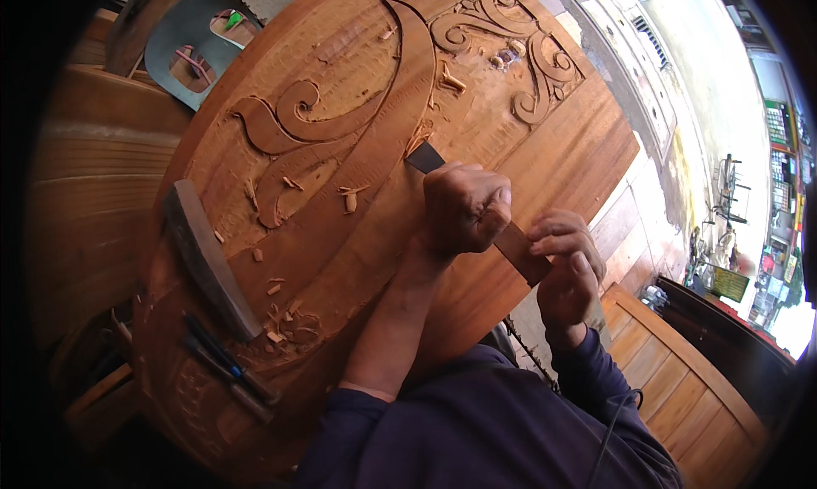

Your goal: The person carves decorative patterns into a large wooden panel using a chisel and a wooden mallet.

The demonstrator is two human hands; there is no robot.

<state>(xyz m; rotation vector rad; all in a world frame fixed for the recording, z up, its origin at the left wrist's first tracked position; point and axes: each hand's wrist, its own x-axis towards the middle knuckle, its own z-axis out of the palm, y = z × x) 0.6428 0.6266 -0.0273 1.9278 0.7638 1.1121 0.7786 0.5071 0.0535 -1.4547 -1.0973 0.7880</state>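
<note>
My left hand (466, 206) is wrapped in a fist round the middle of a wide, flat chisel (521, 255). Its dark blade end meets the surface of a carved wooden panel (519, 191), with thin curled shavings (419, 137) at the edge. My right hand (568, 266) has its fingers curled over the brown rear end of the tool, thumb close to it. Raised scrolls (328, 119) run across the panel's upper left. A framed scroll corner (545, 72) stands out at the far right.
A long, dark curved wooden piece (208, 263) lies on the panel's left. Below it rest slim dark hand tools (228, 366) and a heap of wood chips (294, 327). A grey-green plastic stool (166, 51) stands beyond. Slatted wooden boards (681, 378) are at right.
</note>
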